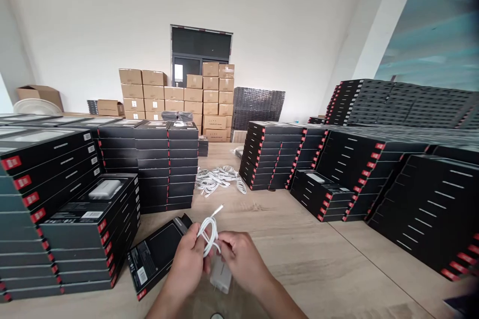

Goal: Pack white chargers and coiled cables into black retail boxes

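A white charging cable (209, 233) is looped into a small coil, with one plug end sticking up toward the stacks. My left hand (189, 256) is closed around the coil's near side. At the coil's lower right, the fingers of my right hand (239, 256) pinch the cable. Just below both hands is a white charger block (221, 275) with metal prongs; whether a finger supports it or it rests on something I cannot tell. Left of my left hand a black flat box (159, 254) lies aslant on the wooden table (284, 259), its far end apparently open.
Tall stacks of black boxes with red tabs flank both sides, on the left (164, 164) and on the right (269, 154). A pile of white cables (220, 179) lies between them. Another white charger (105, 188) sits on a lower left stack. Cardboard cartons (192, 94) stand behind.
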`<state>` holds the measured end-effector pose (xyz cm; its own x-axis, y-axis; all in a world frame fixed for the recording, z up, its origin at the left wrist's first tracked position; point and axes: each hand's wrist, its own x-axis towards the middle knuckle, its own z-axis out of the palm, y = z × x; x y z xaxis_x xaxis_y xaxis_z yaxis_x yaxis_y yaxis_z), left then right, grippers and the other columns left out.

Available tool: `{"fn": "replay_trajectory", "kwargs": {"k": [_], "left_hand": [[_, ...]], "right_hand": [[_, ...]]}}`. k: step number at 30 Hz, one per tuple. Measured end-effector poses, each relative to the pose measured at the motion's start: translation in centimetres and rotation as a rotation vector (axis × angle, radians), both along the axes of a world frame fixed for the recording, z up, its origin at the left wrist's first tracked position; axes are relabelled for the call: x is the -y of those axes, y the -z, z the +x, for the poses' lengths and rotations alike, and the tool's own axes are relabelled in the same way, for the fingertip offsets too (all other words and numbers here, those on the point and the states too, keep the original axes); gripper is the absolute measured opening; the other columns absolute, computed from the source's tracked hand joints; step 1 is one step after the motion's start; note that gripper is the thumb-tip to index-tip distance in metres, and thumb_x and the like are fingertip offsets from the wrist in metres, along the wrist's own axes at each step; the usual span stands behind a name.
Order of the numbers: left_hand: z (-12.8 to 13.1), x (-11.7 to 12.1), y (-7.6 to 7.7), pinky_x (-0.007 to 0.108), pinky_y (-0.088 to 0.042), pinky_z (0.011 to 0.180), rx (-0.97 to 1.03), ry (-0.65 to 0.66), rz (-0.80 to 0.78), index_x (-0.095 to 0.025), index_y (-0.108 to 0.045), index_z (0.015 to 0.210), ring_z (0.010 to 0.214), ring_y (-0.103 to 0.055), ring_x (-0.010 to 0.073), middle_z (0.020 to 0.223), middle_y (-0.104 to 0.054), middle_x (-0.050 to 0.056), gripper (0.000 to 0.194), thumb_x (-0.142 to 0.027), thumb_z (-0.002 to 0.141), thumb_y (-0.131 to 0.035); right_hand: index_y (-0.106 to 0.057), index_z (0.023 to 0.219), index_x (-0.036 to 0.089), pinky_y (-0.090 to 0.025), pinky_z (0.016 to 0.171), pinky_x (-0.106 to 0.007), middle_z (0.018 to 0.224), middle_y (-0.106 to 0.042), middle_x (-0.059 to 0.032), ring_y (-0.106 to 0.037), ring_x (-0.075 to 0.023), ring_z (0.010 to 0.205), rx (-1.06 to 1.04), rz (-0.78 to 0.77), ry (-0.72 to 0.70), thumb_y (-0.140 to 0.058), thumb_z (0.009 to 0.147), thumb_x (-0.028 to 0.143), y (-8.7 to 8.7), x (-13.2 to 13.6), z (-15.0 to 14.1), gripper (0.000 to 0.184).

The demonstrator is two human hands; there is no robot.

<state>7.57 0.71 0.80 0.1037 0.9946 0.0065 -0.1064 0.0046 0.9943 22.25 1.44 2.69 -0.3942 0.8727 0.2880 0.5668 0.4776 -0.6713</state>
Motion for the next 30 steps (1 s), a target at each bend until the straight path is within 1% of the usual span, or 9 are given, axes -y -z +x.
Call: {"fn": "replay_trajectory", "kwargs": {"k": [4,9,13,16,20,23,26,28,30], "left_hand": [[0.1,0.3,-0.1,0.018,-0.023,0.033,-0.029,0.018,-0.019,-0.02,-0.048,0.081,0.032,-0.037,0.0061,0.052,-0.049,-0.007,0.029,-0.05,0.082,-0.049],[0.1,0.7,-0.7,0.018,-0.022,0.032,-0.088,0.046,-0.047,-0.021,-0.046,0.079,0.032,-0.034,0.0059,0.052,-0.047,-0.008,0.02,-0.041,0.085,-0.046],[-0.3,0.4,-0.4,0.017,-0.022,0.031,-0.161,0.022,-0.084,-0.022,-0.046,0.081,0.033,-0.035,0.0071,0.052,-0.046,-0.008,0.015,-0.034,0.088,-0.04],[-0.8,0.1,0.0,0.018,-0.022,0.03,-0.208,-0.007,-0.097,-0.022,-0.047,0.081,0.033,-0.035,0.0082,0.052,-0.045,-0.008,0.012,-0.029,0.088,-0.04],[-1.1,0.1,0.1,0.019,-0.029,0.035,-0.272,-0.037,-0.044,-0.022,-0.05,0.087,0.037,-0.042,0.0099,0.055,-0.049,-0.006,0.012,-0.023,0.089,-0.038],[-1.0,0.6,-0.3,0.021,-0.036,0.046,-0.395,-0.044,0.082,-0.021,-0.051,0.09,0.048,-0.052,0.0117,0.065,-0.059,-0.002,0.015,-0.018,0.089,-0.036],[-0.9,1.1,-1.0,0.022,-0.039,0.058,-0.561,-0.063,0.171,-0.021,-0.052,0.089,0.064,-0.06,0.0152,0.073,-0.064,0.003,0.019,-0.012,0.088,-0.035],[-0.9,1.1,-1.3,0.023,-0.038,0.06,-0.65,-0.085,0.185,-0.02,-0.052,0.09,0.067,-0.062,0.0167,0.071,-0.065,0.004,0.021,-0.008,0.087,-0.036],[-0.9,1.0,-1.4,0.023,-0.037,0.058,-0.682,-0.102,0.183,-0.02,-0.052,0.09,0.063,-0.061,0.0168,0.069,-0.065,0.004,0.021,-0.007,0.086,-0.037]], "right_hand": [[-0.066,0.073,0.02,-0.037,0.059,-0.022,0.066,-0.063,-0.0015,-0.056,-0.0138,0.061,0.179,0.258,0.042,-0.041,0.092,0.019,-0.3,0.0,-0.2,0.031],[-0.065,0.071,0.019,-0.036,0.058,-0.024,0.066,-0.063,-0.0028,-0.057,-0.0157,0.061,0.312,0.354,0.05,-0.045,0.089,0.012,0.0,-0.4,0.0,0.028],[-0.066,0.081,0.02,-0.041,0.06,-0.025,0.071,-0.065,-0.0031,-0.06,-0.0161,0.065,0.215,0.407,0.035,-0.042,0.095,0.019,-0.2,-0.2,0.2,0.028],[-0.066,0.095,0.021,-0.046,0.067,-0.026,0.081,-0.069,-0.0044,-0.064,-0.0169,0.072,0.115,0.442,0.035,-0.041,0.097,0.02,-0.6,0.2,0.1,0.025],[-0.062,0.111,0.022,-0.047,0.082,-0.036,0.107,-0.067,-0.0093,-0.06,-0.0231,0.096,0.101,0.557,0.078,-0.052,0.092,0.023,-1.2,0.7,-0.4,0.022],[-0.068,0.098,0.026,-0.042,0.088,-0.044,0.123,-0.059,-0.0087,-0.05,-0.0296,0.111,0.153,0.683,0.11,-0.06,0.085,0.022,-1.4,0.9,-1.1,0.015],[-0.069,0.082,0.027,-0.039,0.087,-0.043,0.117,-0.061,-0.0044,-0.049,-0.0273,0.108,0.106,0.717,0.13,-0.056,0.086,0.015,-1.5,1.2,-1.6,0.018],[-0.069,0.082,0.027,-0.038,0.089,-0.041,0.111,-0.061,-0.0038,-0.05,-0.0252,0.105,-0.007,0.682,0.11,-0.053,0.088,0.014,-1.9,1.8,-1.7,0.022],[-0.069,0.086,0.027,-0.04,0.088,-0.038,0.107,-0.059,-0.0045,-0.052,-0.0234,0.104,-0.198,0.569,0.111,-0.052,0.089,0.018,-2.4,2.4,-1.5,0.02]]}}
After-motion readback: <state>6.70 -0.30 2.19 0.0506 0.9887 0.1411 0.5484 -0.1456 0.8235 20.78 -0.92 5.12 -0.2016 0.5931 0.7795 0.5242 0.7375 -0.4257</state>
